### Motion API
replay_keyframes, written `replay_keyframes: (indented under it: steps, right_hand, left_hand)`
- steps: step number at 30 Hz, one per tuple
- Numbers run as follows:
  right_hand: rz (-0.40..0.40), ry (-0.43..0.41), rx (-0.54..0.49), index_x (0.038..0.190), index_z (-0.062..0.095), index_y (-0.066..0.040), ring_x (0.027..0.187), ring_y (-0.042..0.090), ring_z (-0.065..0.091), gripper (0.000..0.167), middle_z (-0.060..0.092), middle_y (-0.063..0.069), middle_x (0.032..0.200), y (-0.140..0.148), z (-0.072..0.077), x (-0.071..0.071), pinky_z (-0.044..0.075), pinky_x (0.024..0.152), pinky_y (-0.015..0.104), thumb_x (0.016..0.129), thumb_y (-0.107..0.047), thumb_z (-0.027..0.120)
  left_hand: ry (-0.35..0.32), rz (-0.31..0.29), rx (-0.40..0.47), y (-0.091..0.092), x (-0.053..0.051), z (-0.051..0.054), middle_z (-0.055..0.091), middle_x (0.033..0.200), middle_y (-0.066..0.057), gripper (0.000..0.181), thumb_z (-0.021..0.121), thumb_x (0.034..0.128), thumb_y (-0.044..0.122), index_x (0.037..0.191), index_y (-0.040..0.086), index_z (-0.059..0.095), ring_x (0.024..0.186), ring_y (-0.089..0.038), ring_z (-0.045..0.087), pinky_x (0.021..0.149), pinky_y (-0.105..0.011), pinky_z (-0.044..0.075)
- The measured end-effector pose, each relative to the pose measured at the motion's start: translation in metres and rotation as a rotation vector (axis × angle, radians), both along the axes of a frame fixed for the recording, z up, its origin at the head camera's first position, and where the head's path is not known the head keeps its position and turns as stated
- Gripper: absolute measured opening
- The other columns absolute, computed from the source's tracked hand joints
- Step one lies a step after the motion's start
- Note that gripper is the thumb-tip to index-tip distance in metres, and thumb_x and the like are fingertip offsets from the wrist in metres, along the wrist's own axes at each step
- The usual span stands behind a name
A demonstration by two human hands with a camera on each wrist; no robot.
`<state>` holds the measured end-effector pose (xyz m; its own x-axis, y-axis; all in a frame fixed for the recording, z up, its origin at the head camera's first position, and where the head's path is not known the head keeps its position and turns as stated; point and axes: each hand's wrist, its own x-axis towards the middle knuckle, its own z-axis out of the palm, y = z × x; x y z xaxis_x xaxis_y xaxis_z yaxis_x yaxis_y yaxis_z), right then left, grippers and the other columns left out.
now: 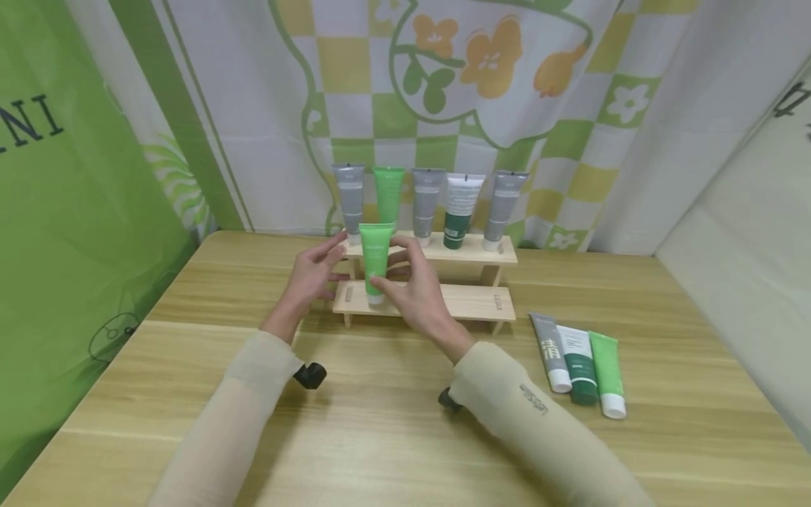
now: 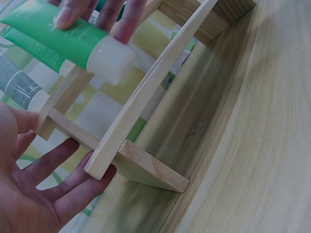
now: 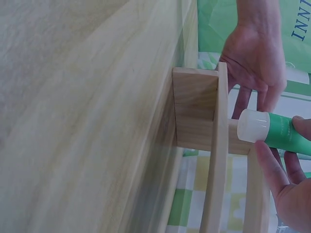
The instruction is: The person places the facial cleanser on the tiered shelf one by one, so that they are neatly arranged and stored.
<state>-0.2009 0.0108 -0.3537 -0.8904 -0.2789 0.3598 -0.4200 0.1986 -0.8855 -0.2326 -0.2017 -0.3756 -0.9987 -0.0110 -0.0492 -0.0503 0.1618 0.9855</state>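
Note:
My right hand (image 1: pixel 418 289) pinches a green squeeze tube (image 1: pixel 376 250) between thumb and fingers, its white cap pointing down. In the left wrist view that cap (image 2: pixel 112 60) hangs apart from the lower shelf (image 2: pixel 150 90) of a small two-tier wooden rack. At the rack's left end is my left hand (image 1: pixel 309 276), fingers spread; its fingertips (image 2: pixel 104 174) touch the lower shelf's end and its thumb reaches the upper tier. Along the upper shelf (image 1: pixel 472 256) several tubes stand cap down: grey (image 1: pixel 350 197), green (image 1: pixel 388 190), grey (image 1: pixel 428 201), white-and-dark-green (image 1: pixel 461 208) and grey (image 1: pixel 505 208).
On the table (image 1: pixel 380 436), right of the rack, lie a grey tube (image 1: pixel 550 348), a white-and-dark-green tube (image 1: pixel 579 366) and a green tube (image 1: pixel 607 366) side by side. A patterned curtain (image 1: pixel 355 63) hangs behind the rack. Green cloth (image 1: pixel 82 176) hangs at the left.

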Motion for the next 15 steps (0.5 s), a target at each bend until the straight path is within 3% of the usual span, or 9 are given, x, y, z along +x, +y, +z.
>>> replay_keyframes:
  steps: [15]
  right_hand:
    - [-0.032,0.005,0.004,0.136,0.046,-0.011,0.095,0.029,0.069,0.062,0.064,0.015,0.108,-0.016,-0.008,-0.005,0.058,0.083,0.031,0.085,0.002,0.079]
  left_hand:
    - [-0.029,0.014,-0.007,0.001,-0.001,0.001,0.046,0.153,-0.010,0.045,0.054,0.1031,0.045,0.147,0.041,0.049,0.108,-0.036,0.067,0.072,-0.046,0.060]
